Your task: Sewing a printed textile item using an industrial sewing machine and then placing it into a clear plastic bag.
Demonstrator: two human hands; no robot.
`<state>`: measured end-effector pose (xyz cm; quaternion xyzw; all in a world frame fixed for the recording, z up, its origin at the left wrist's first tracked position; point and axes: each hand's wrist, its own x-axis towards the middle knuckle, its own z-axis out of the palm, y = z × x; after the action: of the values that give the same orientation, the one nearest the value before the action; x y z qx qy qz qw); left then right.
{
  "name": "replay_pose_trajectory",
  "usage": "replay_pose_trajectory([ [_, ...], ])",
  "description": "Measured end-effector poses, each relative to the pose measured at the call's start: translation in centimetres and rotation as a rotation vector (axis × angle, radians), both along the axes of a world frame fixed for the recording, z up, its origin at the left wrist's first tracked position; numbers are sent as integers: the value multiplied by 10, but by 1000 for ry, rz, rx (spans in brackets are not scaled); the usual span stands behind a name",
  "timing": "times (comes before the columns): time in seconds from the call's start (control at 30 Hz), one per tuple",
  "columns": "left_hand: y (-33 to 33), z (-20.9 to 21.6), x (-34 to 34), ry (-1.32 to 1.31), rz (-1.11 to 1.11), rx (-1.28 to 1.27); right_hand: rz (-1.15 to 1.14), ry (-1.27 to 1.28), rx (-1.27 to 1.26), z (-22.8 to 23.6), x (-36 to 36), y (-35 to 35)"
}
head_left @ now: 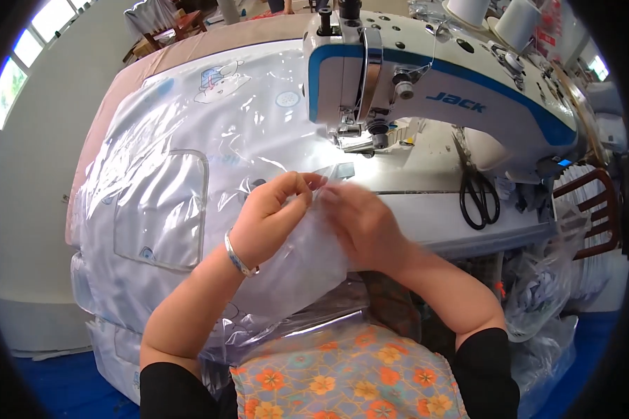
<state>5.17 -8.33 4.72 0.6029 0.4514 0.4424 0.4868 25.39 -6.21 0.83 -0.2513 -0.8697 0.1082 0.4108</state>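
My left hand (276, 206), with a bracelet (239, 255) on its wrist, pinches the edge of a clear plastic sheet (286, 269) between thumb and forefinger. Close beside it, my right hand (367, 220) is blurred by motion, its fingertips meeting the left ones at the sheet's edge. How those right fingers are set is smeared. The shiny sheet spreads left over the table, with printed cartoon figures (220, 84) and a bound rectangular pocket (161, 209). Just beyond both hands is the lit needle area of a white and blue sewing machine (426, 105).
Black-handled scissors (479, 199) lie on the machine bed to the right. Thread cones (517, 24) stand on top at the back. At the right edge are a brown chair back (594, 209) and a clear plastic bag (538, 293). A patterned apron (356, 377) covers my lap.
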Motion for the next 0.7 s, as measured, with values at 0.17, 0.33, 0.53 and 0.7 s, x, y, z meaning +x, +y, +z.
replay_pose_trajectory([
  [0.17, 7, 6, 14, 254, -33, 216, -143, -306, -66, 0, -5, 11],
  [0.33, 13, 24, 19, 611, -249, 283, -213, -315, -22, -27, -21, 30],
  [0.53, 65, -16, 20, 863, -59, 599, 68, -130, -353, -6, -29, 30],
  [0.7, 75, -16, 18, 867, -49, 464, -195, -148, -76, -14, -30, 28],
])
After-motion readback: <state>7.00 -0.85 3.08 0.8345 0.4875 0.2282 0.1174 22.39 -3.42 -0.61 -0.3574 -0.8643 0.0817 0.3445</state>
